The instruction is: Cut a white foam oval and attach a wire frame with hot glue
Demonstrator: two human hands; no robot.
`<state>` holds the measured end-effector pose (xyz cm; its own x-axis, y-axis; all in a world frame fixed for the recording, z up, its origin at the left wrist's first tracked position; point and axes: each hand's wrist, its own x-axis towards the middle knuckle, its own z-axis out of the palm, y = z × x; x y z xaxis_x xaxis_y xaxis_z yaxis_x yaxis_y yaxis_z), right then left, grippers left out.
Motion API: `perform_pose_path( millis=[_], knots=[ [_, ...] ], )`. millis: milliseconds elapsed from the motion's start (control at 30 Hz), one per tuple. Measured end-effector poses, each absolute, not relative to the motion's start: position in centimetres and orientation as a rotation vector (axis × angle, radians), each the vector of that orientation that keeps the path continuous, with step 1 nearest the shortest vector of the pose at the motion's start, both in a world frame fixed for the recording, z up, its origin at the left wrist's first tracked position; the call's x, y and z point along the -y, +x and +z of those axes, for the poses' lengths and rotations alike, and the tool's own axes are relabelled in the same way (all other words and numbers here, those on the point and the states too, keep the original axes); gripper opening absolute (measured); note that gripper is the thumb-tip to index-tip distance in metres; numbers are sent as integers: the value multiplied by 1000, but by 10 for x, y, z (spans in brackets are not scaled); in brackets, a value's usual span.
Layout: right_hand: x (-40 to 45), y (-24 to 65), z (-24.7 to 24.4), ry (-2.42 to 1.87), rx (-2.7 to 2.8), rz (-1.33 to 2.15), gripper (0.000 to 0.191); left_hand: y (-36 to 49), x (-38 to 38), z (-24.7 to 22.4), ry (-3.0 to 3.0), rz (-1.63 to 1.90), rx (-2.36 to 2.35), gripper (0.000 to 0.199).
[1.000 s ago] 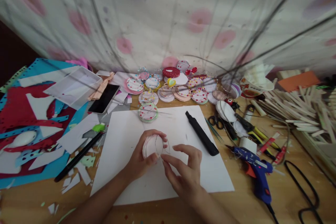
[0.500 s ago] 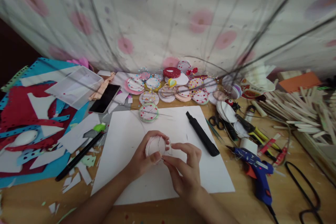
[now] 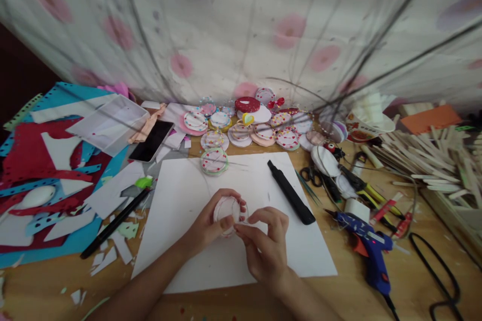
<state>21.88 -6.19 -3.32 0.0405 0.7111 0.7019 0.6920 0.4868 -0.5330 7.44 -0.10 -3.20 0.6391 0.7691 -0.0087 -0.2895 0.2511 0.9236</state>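
Note:
My left hand is closed round a small white disc with a reddish edge, its thumb across the face. Close against the disc's right side, my right hand has thumb and forefinger pinched on a thin strand that curves up from the disc. Its material is too fine to make out. Both hands are above a large white sheet. Just beyond them on that sheet lies a finished-looking disc with red dots and a green rim.
Several decorated discs line the back. To the right lie a black cutter-like tool, scissors, a blue glue gun and wooden sticks. Leftward are a phone, a black pen-like stick and coloured scraps.
My left hand has shifted slightly right with the disc, which is turned a little. My right thumb and forefinger have come closer together on the strand.

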Motion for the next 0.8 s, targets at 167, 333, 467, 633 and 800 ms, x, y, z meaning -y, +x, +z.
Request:
perform_pose_path(
  millis=[167,333,467,633,800],
  knots=[
    [65,217,-33,-1268,1752,-8,26,75,-2,-32,882,742,-483,36],
    [68,226,-28,-1168,1718,-71,32,74,-6,-28,600,687,-376,39],
    [58,234,-31,-1291,1404,247,22,69,-9,-26,431,623,-253,48],
    [47,234,-35,-1282,1209,935,10,60,-11,-33,389,550,-217,40],
    [47,227,-33,-1109,999,1460,16,55,-15,-41,452,466,-349,33]
  ],
)
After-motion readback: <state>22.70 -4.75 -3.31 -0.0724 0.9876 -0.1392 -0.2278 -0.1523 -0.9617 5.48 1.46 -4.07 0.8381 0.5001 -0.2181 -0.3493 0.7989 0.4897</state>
